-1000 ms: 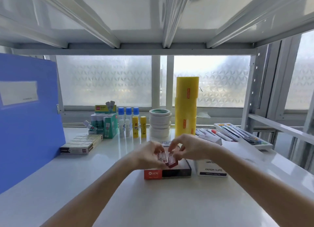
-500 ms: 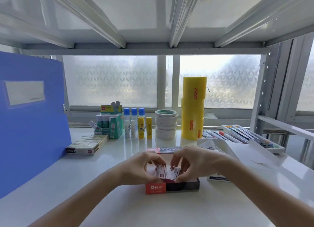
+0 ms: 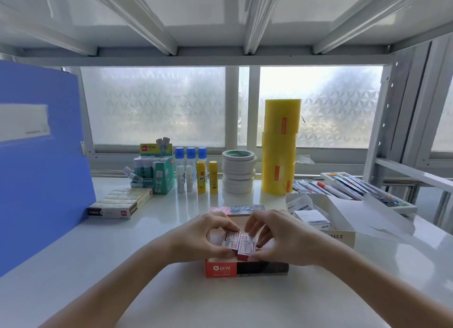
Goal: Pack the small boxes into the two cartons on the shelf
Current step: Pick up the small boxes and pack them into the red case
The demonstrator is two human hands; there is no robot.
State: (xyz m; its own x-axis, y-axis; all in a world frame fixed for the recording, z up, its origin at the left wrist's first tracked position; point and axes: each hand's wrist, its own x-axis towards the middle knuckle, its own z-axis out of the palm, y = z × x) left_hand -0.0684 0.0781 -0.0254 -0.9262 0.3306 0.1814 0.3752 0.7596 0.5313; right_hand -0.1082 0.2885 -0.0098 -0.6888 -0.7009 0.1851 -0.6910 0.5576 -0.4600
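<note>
While both hands are grasping small red-and-white cardboard boxes (image 3: 239,244), the left hand (image 3: 201,239) and right hand (image 3: 279,239) are seating them flush inside the open red-fronted carton (image 3: 245,268) near the shelf's front edge.

Little print could be read from where I stood; the red carton (image 3: 221,268) under my hands bore a white flower-like logo and two large white characters on its front, with a line of finer print below too small to read; the white carton (image 3: 340,238) to the right showed a short row of dark characters on its front, blurred; the small boxes (image 3: 239,241) I held carried red-framed labels, their print illegible; the blue folder (image 3: 44,168) had a white label with a faint grey line of text, unreadable; the yellow glue sticks (image 3: 201,178) and the green box (image 3: 161,178) bore marks too small to make out.
</note>
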